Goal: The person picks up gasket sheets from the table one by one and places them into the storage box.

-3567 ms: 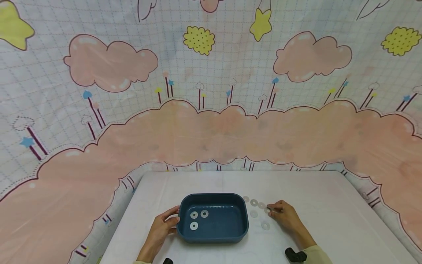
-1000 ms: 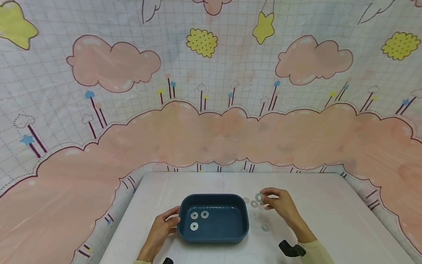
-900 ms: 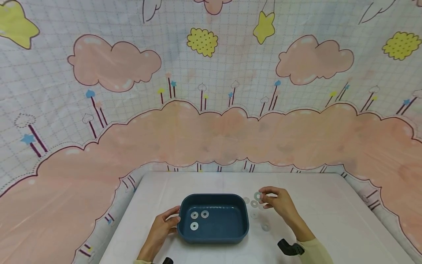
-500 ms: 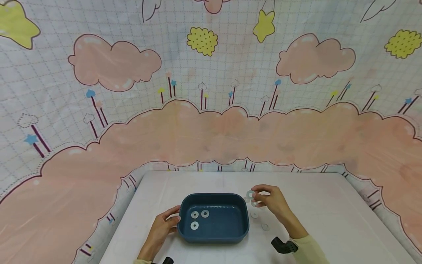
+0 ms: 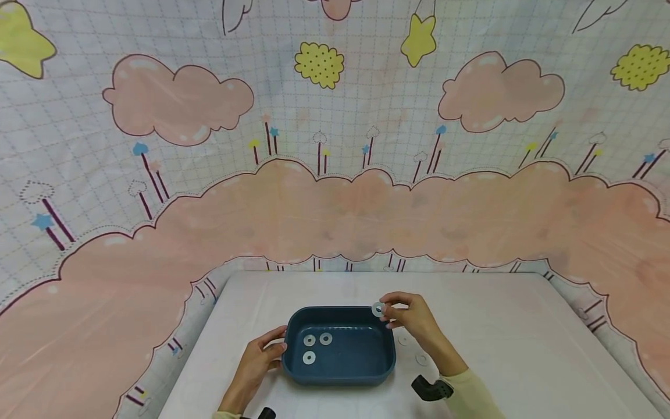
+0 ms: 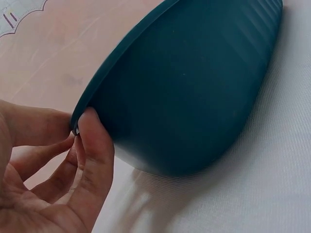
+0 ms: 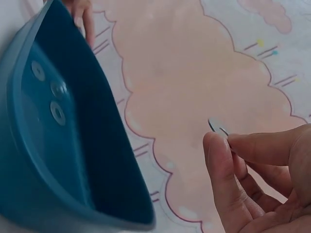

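Note:
A dark blue rectangular plastic basin (image 5: pixel 356 355) sits on the white table. My left hand (image 5: pixel 253 361) pinches its left rim between thumb and finger, seen close up in the left wrist view. Three pale flat washers, one of them the front washer (image 5: pixel 309 358), lie on the left part of the basin floor. My right hand (image 5: pixel 416 320) pinches another washer (image 5: pixel 377 309) by its edge between thumb and index finger. In the head view that washer overlaps the basin's back right corner; the right wrist view shows it raised, with the basin to its left.
On the table right of the basin lie pale washers, one washer (image 5: pixel 421 359) near the right forearm and another washer (image 5: pixel 402 340) closer to the basin wall. A patterned cloth (image 5: pixel 335 221) with clouds hangs behind the table (image 5: pixel 497 308).
The right hand has picked up a washer from the table on the right, lifted it and carried it left to the basin's back right corner. The left hand has stayed on the rim.

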Motion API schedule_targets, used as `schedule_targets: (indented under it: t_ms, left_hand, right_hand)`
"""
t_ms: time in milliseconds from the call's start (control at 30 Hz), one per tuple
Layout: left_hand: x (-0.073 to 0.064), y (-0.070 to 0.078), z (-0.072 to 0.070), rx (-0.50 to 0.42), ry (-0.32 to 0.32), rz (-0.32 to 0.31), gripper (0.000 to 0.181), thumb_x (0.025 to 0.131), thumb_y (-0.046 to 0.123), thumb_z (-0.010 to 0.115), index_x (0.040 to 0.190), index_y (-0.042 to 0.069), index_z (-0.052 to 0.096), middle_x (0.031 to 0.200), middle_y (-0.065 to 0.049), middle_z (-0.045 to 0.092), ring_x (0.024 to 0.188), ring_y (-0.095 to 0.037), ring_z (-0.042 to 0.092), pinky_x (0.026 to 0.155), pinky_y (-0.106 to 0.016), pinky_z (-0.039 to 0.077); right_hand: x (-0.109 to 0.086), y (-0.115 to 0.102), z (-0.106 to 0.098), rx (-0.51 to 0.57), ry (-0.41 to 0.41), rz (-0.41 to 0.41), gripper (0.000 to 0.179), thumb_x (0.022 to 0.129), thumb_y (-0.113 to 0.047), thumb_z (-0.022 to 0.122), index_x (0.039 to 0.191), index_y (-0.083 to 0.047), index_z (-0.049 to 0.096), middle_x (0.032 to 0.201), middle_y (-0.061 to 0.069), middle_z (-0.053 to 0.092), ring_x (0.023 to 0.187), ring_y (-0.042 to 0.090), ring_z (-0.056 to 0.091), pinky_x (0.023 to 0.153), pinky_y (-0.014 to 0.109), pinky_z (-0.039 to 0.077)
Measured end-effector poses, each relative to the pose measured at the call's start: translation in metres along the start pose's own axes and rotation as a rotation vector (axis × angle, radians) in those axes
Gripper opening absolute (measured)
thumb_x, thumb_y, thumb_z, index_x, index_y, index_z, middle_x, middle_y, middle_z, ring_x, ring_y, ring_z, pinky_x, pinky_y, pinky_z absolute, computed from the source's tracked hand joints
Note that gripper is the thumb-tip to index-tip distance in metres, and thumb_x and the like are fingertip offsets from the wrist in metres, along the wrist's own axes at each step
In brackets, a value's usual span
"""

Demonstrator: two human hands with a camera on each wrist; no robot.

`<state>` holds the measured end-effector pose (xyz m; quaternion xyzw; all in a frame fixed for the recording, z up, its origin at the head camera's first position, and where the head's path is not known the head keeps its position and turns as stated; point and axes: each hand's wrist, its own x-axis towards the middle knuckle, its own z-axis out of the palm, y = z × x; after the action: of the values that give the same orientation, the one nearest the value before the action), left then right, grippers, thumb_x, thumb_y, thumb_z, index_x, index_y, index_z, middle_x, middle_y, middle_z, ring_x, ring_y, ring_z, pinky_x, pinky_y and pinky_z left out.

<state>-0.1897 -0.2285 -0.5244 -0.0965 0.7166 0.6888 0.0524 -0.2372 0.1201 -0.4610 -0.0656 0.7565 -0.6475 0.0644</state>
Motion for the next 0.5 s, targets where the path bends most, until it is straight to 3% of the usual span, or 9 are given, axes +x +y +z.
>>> schedule_targets:
  t_ms: [500]
  left_hand:
    - [0.001,-0.001,0.001,-0.002,0.007,0.000,0.046,0.089,0.000,0.062,0.135,-0.001,0.057,0.123,-0.017,0.061,0.088,-0.021,0.064,0.064,-0.029,0.054]
  right_hand:
    - [0.004,0.003,0.037,0.108,-0.075,0.008,0.026,0.090,-0.003,0.065,0.114,0.008,0.063,0.090,0.006,0.062,0.079,0.018,0.072,0.067,0.028,0.059]
